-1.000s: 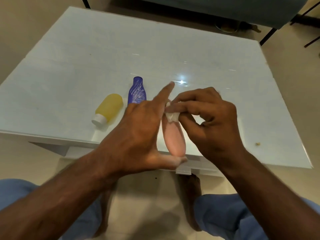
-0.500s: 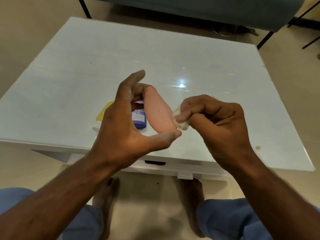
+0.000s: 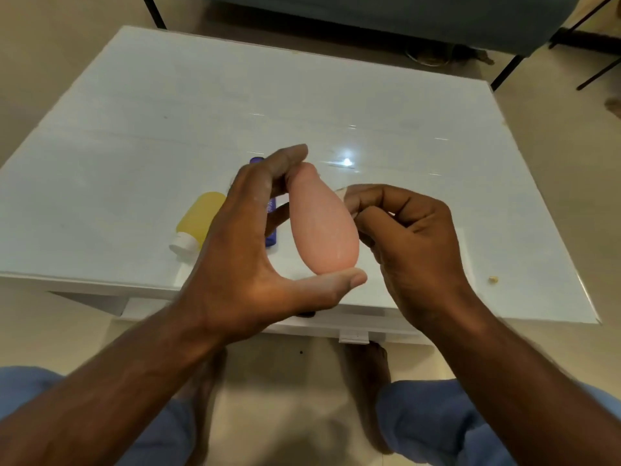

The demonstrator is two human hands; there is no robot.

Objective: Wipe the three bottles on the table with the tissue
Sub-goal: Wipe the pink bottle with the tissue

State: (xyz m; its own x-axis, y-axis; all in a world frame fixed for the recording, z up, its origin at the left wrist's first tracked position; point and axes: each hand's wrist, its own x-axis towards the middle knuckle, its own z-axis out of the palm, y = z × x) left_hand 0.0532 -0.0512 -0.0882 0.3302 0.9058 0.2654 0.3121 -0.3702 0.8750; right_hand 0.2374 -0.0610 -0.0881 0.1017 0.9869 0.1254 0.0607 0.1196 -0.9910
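My left hand [image 3: 248, 257] holds a pink bottle [image 3: 322, 227] above the table's near edge, thumb under its wide end and fingers on its narrow top. My right hand [image 3: 410, 237] pinches a small white tissue [image 3: 347, 200] against the bottle's upper right side; the fingers hide most of the tissue. A yellow bottle [image 3: 198, 220] with a white cap lies on the white table [image 3: 134, 129] to the left. A blue bottle [image 3: 270, 227] lies beside it, mostly hidden behind my left hand.
A small crumb [image 3: 493, 280] lies near the table's right front edge. A dark sofa on black legs [image 3: 403, 18] stands beyond the far edge. My knees in blue trousers [image 3: 433, 422] and bare feet are below the table front.
The pink bottle has turned more upright in my left hand. My right hand has slid the tissue from the bottle's lower end up to its upper side.
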